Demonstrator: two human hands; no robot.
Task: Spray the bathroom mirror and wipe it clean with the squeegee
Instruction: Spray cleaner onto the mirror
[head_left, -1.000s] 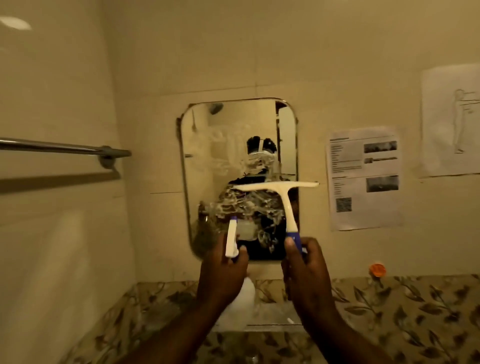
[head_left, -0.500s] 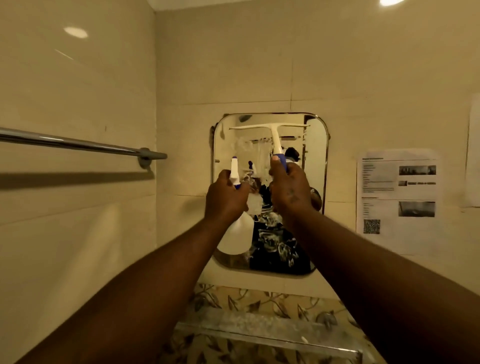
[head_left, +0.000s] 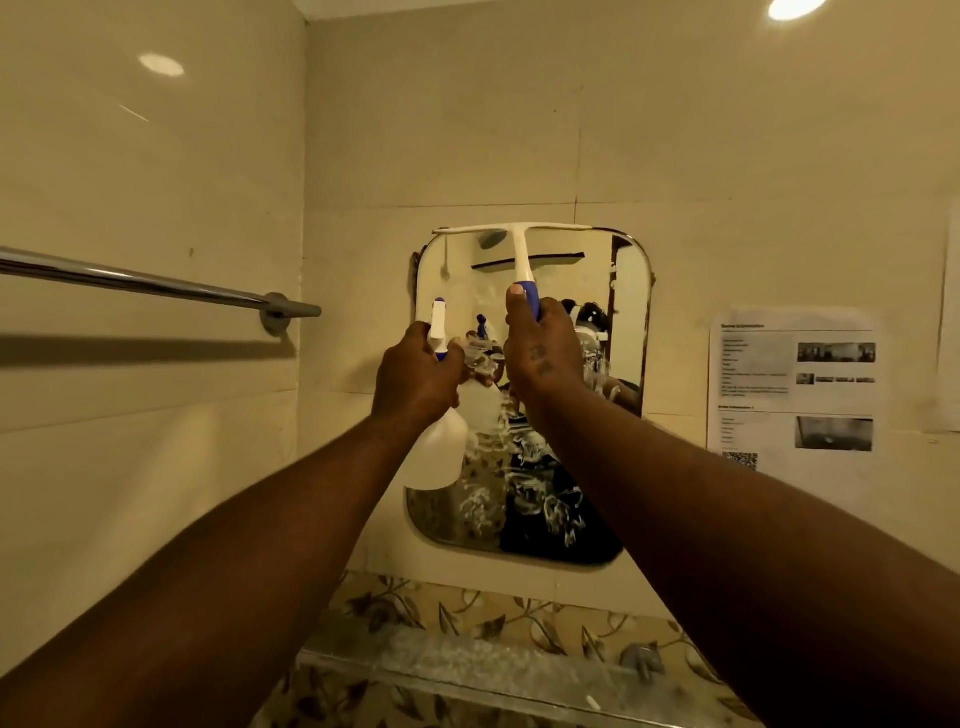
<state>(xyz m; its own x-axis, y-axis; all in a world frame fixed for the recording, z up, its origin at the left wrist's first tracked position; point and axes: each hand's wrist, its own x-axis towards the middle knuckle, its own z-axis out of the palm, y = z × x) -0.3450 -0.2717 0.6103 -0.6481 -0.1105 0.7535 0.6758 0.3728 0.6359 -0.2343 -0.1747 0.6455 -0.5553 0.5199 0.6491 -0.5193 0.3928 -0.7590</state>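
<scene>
The right hand (head_left: 543, 348) grips the squeegee (head_left: 519, 244) handle, blade at the mirror (head_left: 631, 322) top edge; the left hand (head_left: 415, 379) wraps the spray bottle (head_left: 439, 447) before the mirror's left side. Foam covers the mirror's lower half. Wiping is starting; next, a steady downward pull.

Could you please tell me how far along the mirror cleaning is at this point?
Spraying looks done: white foam streaks cover the lower half of the rounded wall mirror. In hand: the right hand holds the white squeegee with blue grip, blade at the mirror's top edge; the left hand holds the white spray bottle. Left: wiping down through the foam.
</scene>
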